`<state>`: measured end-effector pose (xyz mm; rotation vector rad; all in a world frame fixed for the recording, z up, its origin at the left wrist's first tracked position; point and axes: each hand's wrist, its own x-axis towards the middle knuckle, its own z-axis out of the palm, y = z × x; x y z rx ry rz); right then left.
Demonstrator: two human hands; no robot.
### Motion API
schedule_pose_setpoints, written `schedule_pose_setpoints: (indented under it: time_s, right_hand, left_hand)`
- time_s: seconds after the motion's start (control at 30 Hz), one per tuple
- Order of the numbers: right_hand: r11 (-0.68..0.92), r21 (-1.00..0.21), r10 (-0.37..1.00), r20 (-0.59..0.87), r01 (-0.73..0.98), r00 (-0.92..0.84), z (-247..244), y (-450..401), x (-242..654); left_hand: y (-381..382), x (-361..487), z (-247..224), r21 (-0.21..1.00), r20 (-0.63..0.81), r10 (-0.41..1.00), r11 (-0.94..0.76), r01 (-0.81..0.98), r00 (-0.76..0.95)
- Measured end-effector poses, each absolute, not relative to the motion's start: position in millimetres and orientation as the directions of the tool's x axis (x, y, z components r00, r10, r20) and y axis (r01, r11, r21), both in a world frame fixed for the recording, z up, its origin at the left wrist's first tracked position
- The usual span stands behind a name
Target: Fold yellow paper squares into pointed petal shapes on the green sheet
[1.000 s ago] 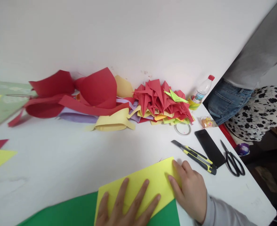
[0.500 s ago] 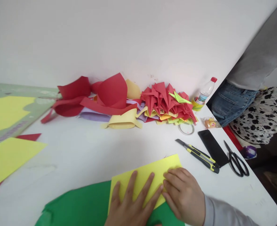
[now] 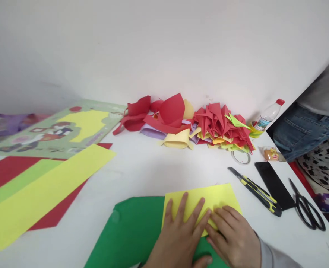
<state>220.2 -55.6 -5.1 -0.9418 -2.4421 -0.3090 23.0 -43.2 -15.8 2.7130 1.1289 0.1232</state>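
A yellow paper rectangle (image 3: 209, 195) lies over a green paper piece (image 3: 133, 227) at the table's front. My left hand (image 3: 178, 234) rests flat on the yellow paper, its fingers spread, its thumb over the green paper. Close beside it, my right hand (image 3: 231, 230) has bent fingers pressed together at the lower edge of the yellow paper, touching or nearly touching the left index fingertip. What lies under those right fingers is hidden.
To the right lie a utility knife (image 3: 256, 191), a black flat object (image 3: 274, 186), scissors (image 3: 306, 208) and a tape roll (image 3: 240, 157). Folded red paper pieces (image 3: 220, 121) and a bottle (image 3: 266, 119) stand by the wall. Yellow strips (image 3: 49, 193) lie left. A person (image 3: 306, 123) is at the right.
The view has turned left, so the table's things appear farther right and more sheets show at left. Both hands stay on the yellow paper in nearly the same pose.
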Motion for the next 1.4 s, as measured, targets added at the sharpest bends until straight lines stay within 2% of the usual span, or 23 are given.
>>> schedule_pose_setpoints:
  time_s: [0.2, 0.33, 0.53, 0.77, 0.93, 1.1, 1.23, 1.4]
  right_hand:
    - [0.83, -0.019, 0.514, 0.415, 0.557, -0.751, -2.6, -56.3, 215.6]
    - [0.828, -0.041, 0.541, 0.323, 0.56, -0.776, 2.8, -53.6, 216.7]
    - [0.81, -0.095, 0.579, 0.285, 0.578, -0.764, 14.5, -50.2, 225.7]
    - [0.782, -0.029, 0.614, 0.214, 0.623, -0.76, 23.6, -49.1, 240.2]
    - [0.696, 0.014, 0.714, 0.088, 0.718, -0.695, 34.9, -51.5, 254.4]
    - [0.571, 0.014, 0.819, -0.07, 0.821, -0.569, 44.0, -56.6, 270.5]
    - [0.497, 0.06, 0.856, -0.198, 0.866, -0.477, 47.0, -60.8, 267.9]
    - [0.435, 0.083, 0.89, -0.193, 0.897, -0.414, 43.8, -67.0, 263.5]
  left_hand:
    - [-45.7, 23.9, -14.2, 0.185, 0.074, 0.713, -0.697, 0.693, 0.697]
    - [-47.1, 22.8, -22.4, 0.151, 0.15, 0.708, -0.707, 0.691, 0.69]
    - [-47.9, 20.6, -31.9, 0.094, 0.256, 0.677, -0.728, 0.679, 0.69]
    - [-44.7, 19.5, -27.7, 0.069, 0.269, 0.659, -0.741, 0.668, 0.703]
    - [-44.1, 18.7, -26.3, 0.061, 0.263, 0.657, -0.742, 0.667, 0.707]
    - [-43.1, 17.0, -25.2, 0.003, 0.282, 0.627, -0.758, 0.652, 0.726]
    - [-41.9, 17.7, -26.8, -0.049, 0.315, 0.583, -0.778, 0.627, 0.749]
    - [-37.0, 15.5, -31.0, -0.043, 0.338, 0.575, -0.782, 0.622, 0.745]
